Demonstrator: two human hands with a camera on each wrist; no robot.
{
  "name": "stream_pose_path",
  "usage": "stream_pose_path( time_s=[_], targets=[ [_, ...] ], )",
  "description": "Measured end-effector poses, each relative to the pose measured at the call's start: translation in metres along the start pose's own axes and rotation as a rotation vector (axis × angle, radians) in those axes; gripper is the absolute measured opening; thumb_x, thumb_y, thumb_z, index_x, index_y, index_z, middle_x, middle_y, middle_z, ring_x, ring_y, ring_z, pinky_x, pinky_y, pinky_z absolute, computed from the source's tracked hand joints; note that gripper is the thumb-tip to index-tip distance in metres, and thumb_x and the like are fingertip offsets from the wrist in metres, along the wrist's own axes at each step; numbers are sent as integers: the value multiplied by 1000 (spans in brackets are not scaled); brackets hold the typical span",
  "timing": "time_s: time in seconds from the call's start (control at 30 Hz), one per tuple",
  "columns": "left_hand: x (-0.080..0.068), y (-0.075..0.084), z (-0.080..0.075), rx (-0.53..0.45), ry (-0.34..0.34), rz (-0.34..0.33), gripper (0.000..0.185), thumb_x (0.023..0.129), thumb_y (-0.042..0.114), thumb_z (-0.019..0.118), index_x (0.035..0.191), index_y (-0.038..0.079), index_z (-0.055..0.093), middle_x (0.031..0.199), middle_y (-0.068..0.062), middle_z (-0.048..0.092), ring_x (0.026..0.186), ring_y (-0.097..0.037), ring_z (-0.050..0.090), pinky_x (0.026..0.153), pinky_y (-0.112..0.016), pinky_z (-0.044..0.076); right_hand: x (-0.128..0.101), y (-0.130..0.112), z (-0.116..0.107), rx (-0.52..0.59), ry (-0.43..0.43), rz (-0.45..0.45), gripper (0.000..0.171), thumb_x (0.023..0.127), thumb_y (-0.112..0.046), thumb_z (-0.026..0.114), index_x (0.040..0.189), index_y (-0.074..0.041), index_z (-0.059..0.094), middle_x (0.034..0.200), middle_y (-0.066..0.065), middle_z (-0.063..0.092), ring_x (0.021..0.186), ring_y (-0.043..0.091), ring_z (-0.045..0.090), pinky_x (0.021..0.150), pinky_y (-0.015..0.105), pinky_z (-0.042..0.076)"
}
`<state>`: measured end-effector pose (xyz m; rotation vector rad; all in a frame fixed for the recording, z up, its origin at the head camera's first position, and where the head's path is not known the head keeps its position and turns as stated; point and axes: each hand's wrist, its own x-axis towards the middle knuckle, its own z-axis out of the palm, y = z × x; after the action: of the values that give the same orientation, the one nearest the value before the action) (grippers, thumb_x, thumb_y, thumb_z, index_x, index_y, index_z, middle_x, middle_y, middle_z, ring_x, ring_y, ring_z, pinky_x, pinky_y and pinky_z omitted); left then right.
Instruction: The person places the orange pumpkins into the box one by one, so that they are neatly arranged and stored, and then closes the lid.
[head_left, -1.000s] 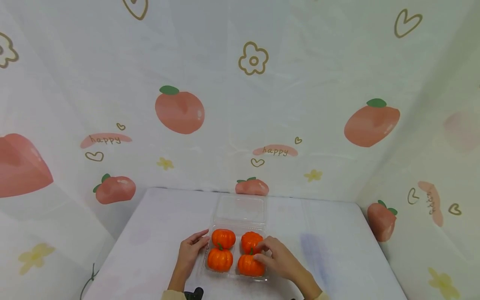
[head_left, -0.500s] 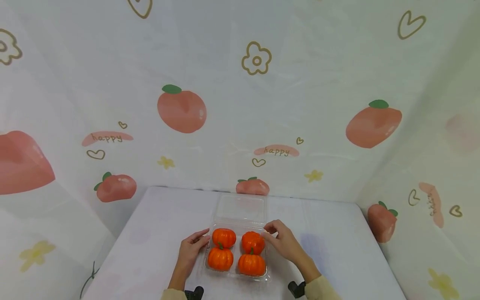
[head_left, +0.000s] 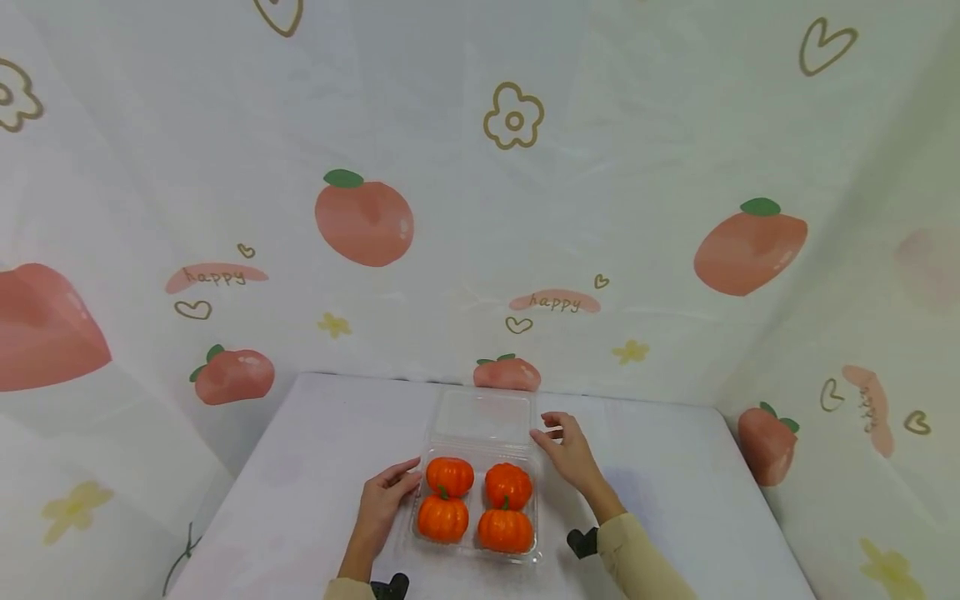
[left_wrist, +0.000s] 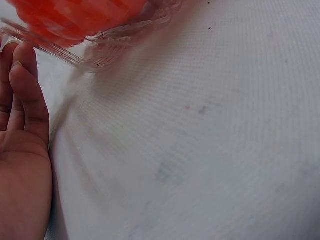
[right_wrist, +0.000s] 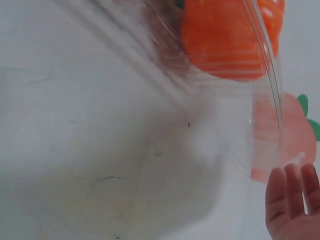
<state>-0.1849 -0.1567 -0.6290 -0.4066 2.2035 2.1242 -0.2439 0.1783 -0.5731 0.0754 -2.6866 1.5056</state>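
A clear plastic clamshell box (head_left: pixel 474 552) sits on the white table near its front edge. Its lid (head_left: pixel 483 412) lies open toward the back. Inside are several small orange pumpkins, among them a back left one (head_left: pixel 450 475) and a front right one (head_left: pixel 505 529). My left hand (head_left: pixel 390 487) rests with straight fingers (left_wrist: pixel 22 95) against the box's left side (left_wrist: pixel 100 55). My right hand (head_left: pixel 561 435) hovers by the lid's right edge, fingers (right_wrist: pixel 292 192) relaxed and holding nothing. The right wrist view looks through the clear lid (right_wrist: pixel 240 100) at a pumpkin (right_wrist: pixel 225 40).
A white cloth (head_left: pixel 675 492) covers the table, bare to the left and right of the box. Printed fabric walls (head_left: pixel 480 208) with peaches and flowers close in the back and both sides. A dark cable (head_left: pixel 180 558) hangs off the table's left front corner.
My right hand has left the front right pumpkin and moved back and right to the lid's right edge. The left hand and the box have stayed put.
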Motion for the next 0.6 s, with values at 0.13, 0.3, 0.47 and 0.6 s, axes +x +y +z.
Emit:
stream_pose_path(
  time_s=[0.13, 0.3, 0.47, 0.6],
  targets=[
    [2, -1, -2, -5, 12, 7, 42, 89, 28, 79, 125, 6, 73, 88, -1, 71, 78, -9, 64, 75, -17, 56, 10, 3, 3, 44, -1, 45, 59, 94, -34, 73, 140, -4, 51, 135, 19, 56, 113, 33, 62, 97, 49, 56],
    [3, -3, -2, -53, 11, -1, 42, 89, 23, 79, 125, 2, 72, 85, 1, 72, 75, -9, 65, 73, -19, 58, 19, 9, 7, 111, -30, 80, 67, 95, -32, 72, 147, 0, 44, 137, 25, 54, 116, 39, 62, 94, 48, 58],
    [2, -1, -1, -43, 3, -13, 44, 89, 26, 79, 126, 2, 71, 87, 1, 71, 77, -9, 65, 75, -18, 58, 22, 15, 9, 105, -56, 130, 70, 95, -33, 72, 149, -1, 41, 139, 27, 54, 121, 41, 62, 97, 50, 57],
    [1, 0, 0, -32, 9, -21, 45, 89, 28, 79, 126, 4, 72, 87, 1, 71, 78, -9, 64, 75, -17, 57, 24, 17, 10, 65, -84, 161, 70, 97, -36, 69, 151, -4, 39, 140, 24, 56, 124, 41, 61, 101, 53, 54]
  ],
)
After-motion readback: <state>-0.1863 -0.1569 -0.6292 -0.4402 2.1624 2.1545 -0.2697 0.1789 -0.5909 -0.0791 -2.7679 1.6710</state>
